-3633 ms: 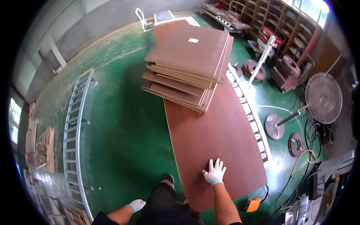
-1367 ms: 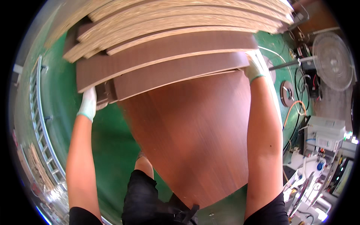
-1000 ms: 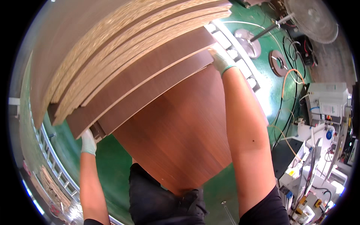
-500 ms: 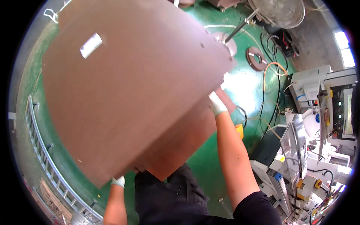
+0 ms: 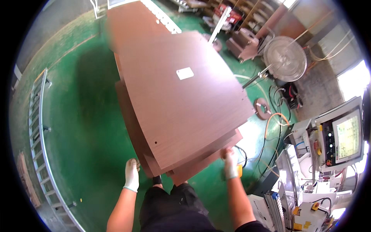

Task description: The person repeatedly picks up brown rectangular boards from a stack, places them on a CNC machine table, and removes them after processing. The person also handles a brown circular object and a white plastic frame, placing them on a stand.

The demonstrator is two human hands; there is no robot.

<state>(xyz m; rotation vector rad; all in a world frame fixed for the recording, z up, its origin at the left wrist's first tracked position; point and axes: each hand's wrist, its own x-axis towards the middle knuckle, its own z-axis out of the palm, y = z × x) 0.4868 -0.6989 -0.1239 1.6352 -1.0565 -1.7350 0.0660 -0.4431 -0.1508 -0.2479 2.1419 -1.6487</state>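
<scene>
A stack of brown panels (image 5: 185, 108) stands before me, its boards overlapping unevenly along the near edge. The top panel carries a white label (image 5: 185, 73) and a small dark hole near its front left corner. My left hand (image 5: 132, 174), in a white glove, is apart from the stack just left of its near corner, fingers loosely bent and holding nothing. Near the stack's right front edge is my right hand (image 5: 230, 160), also gloved. Motion smears its fingers, and whether it touches a panel I cannot tell.
A metal roller conveyor frame (image 5: 41, 143) runs along the left. Farther back lies another brown panel (image 5: 135, 23). A standing fan (image 5: 285, 58), a coil of brown edge band (image 5: 263, 108) and loose hoses are on the right, beyond a machine with a screen (image 5: 347, 136).
The big top panel has come down and away from me onto the stack. Both hands have let go of it; the left has moved up beside the corner, the right lower and nearer.
</scene>
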